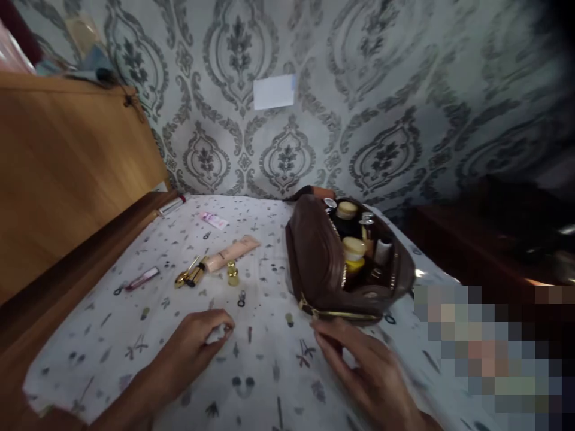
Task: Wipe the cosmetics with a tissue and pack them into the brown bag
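My left hand (193, 338) is just above the cloth, thumb and fingertips brought together in a loose ring, with nothing visible in them. Just beyond it stands a small gold bottle (232, 273), beside a beige squeeze tube (232, 252) and some gold-and-black cosmetic items (195, 275). My right hand (366, 365) is at the front of a brown cosmetic bag (314, 245), fingers slightly apart and tips close to its gold zipper (341, 314); whether they touch it I cannot tell. The bag is unzipped and holds jars with cream-coloured lids (354, 246) and several small bottles.
A patterned white cloth (265, 377) covers the surface. A lip gloss tube (142, 278) lies at left, a small pink-and-white packet (214, 220) farther back. A wooden panel (76, 173) borders the left side; a patterned wall (287, 143) rises behind.
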The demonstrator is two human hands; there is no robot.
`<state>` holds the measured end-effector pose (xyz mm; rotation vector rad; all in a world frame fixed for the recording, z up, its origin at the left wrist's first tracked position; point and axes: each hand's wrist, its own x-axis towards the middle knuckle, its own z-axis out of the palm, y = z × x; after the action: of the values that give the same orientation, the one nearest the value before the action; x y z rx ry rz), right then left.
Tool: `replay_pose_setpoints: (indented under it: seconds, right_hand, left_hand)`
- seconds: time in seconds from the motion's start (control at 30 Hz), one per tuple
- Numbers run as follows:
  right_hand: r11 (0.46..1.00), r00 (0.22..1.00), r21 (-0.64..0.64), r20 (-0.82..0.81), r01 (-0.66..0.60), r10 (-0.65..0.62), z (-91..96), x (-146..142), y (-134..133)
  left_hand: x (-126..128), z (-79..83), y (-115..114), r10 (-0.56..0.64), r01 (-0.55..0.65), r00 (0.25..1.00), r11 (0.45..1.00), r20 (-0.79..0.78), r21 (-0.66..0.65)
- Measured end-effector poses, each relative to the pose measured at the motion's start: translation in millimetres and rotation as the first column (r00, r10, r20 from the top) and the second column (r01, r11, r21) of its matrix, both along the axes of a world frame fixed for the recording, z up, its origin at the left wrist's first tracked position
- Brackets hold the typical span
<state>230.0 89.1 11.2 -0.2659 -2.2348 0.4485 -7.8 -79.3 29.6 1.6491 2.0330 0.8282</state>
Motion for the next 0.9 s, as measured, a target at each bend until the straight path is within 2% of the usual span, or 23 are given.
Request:
replay_pose_setpoints:
  seconds: [0.1,0.2,0.4,0.5,0.57,0.67,0.73,0.8,0.9]
  right_hand:
    - [0.982,0.985,-0.136,0.097,-0.129,0.143,-5.5,-28,-12]
    - [0.942,0.953,-0.283,0.185,-0.180,0.238,-10.4,-52,-20]
    - [0.854,0.910,-0.497,0.264,-0.157,0.321,-10.2,-90,-28]
    - [0.809,0.924,-0.577,0.237,-0.114,0.299,-10.7,-107,-29]
    - [0.750,0.938,-0.653,0.183,-0.106,0.293,-13.4,-119,-30]
    - [0.600,0.942,-0.792,0.109,-0.110,0.316,-19.4,-132,-34]
    - [0.520,0.937,-0.847,0.089,-0.107,0.338,-22.9,-138,-38]
    - [0.483,0.934,-0.869,0.079,-0.107,0.349,-25.4,-143,-44]
    - [0.431,0.928,-0.895,0.054,-0.118,0.368,-27.7,-146,-52]
  left_hand:
    - [-16,-9.1,-6,0.037,-0.036,0.997,0.999,-0.062,0.019]
    - [-36,-16.7,-8,0.139,-0.128,0.975,0.989,-0.174,0.072]
    - [-75,-18.5,-11,0.405,-0.348,0.849,0.912,-0.339,0.219]
    - [-93,-15.2,-10,0.482,-0.434,0.789,0.876,-0.382,0.209]
    - [-102,-14.9,-10,0.459,-0.434,0.806,0.888,-0.374,0.153]
    - [-111,-17.8,-10,0.398,-0.407,0.864,0.913,-0.308,0.040]
    - [-114,-21.0,-12,0.387,-0.398,0.885,0.917,-0.258,0.011]
    - [-117,-23.6,-15,0.393,-0.392,0.896,0.919,-0.206,0.047]
    - [-118,-22.8,-19,0.424,-0.412,0.905,0.895,-0.036,0.172]
